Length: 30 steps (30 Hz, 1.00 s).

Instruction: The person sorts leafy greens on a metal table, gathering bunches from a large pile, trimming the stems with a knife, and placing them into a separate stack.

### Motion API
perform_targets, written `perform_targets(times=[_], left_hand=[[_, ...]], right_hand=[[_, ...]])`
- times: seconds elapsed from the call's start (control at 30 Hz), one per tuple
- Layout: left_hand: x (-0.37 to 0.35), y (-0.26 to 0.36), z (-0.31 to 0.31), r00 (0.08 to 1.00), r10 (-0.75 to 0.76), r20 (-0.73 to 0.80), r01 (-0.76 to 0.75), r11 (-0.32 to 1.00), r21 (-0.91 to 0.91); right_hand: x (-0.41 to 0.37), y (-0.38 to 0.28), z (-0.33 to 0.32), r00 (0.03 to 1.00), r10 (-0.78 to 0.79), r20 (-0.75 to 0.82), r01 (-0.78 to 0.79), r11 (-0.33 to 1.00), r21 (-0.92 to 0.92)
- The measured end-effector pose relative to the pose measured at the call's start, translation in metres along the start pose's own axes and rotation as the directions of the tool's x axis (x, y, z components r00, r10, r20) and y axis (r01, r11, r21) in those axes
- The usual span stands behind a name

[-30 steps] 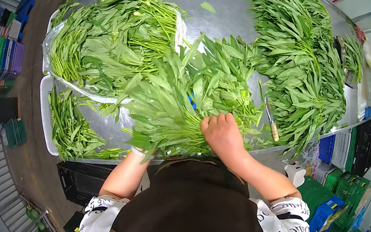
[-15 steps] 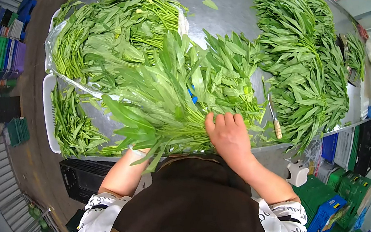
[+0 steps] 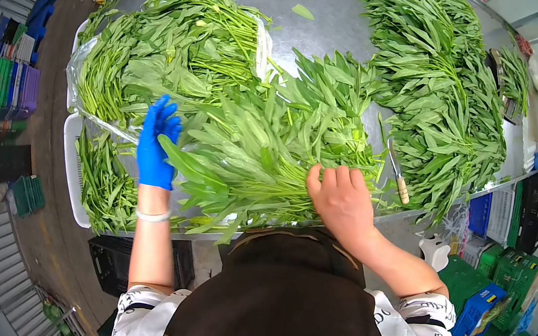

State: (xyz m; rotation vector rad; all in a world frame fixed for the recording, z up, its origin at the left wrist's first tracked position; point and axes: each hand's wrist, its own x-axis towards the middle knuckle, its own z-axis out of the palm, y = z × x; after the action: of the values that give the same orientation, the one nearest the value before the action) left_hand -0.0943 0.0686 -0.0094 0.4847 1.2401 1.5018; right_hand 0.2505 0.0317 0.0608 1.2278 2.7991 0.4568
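A bunch of water spinach (image 3: pixel 249 158) lies along the near edge of the metal table, leaves to the left and stems to the right. My bare right hand (image 3: pixel 343 195) is closed around its stem end, and the thumb side faces the leaves. My left hand (image 3: pixel 159 143), in a blue glove, is beside the leaf tips at the left. Its fingers are stretched out and hold nothing. Just beyond the bunch is a smaller heap of water spinach (image 3: pixel 333 118). A knife (image 3: pixel 402 182) with a pale handle rests to the right of my right hand.
A large pile of greens (image 3: pixel 152 58) on clear plastic fills the left of the table. Another long pile (image 3: pixel 436 89) covers the right side. A white basket (image 3: pixel 75 172) with loose greens stands at the near left. Green crates (image 3: pixel 511 284) are stacked at the right.
My left hand has come out from under the leaves and moved left and away from me, its blue glove now in full view. My right hand has shifted slightly right, still on the stems.
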Motion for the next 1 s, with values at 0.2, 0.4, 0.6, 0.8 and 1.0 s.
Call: perform_targets(times=[0.2, 0.4, 0.6, 0.8, 1.0], left_hand=[[-0.041, 0.061, 0.053, 0.961, -0.016, 0.276, -0.114, 0.886, 0.449], [-0.055, 0.059, 0.059, 0.977, 0.029, 0.21, -0.122, 0.887, 0.446], [-0.04, 0.075, 0.029, 0.981, 0.16, 0.109, -0.193, 0.855, 0.482], [-0.057, 0.04, 0.06, 0.97, -0.124, 0.208, -0.005, 0.848, 0.529], [-0.034, 0.075, 0.015, 0.891, 0.431, -0.146, -0.29, 0.785, 0.548]], right_hand=[[0.001, 0.0, -0.001, 0.999, -0.047, -0.005, 0.047, 0.999, -0.019], [0.0, -0.002, -0.003, 0.997, -0.068, -0.033, 0.068, 0.998, 0.005], [-0.006, 0.001, 0.002, 0.996, -0.067, -0.057, 0.068, 0.998, 0.009], [0.001, -0.007, -0.001, 0.994, -0.094, -0.056, 0.097, 0.994, 0.042], [-0.007, -0.004, 0.005, 0.994, -0.079, -0.071, 0.083, 0.995, 0.061]])
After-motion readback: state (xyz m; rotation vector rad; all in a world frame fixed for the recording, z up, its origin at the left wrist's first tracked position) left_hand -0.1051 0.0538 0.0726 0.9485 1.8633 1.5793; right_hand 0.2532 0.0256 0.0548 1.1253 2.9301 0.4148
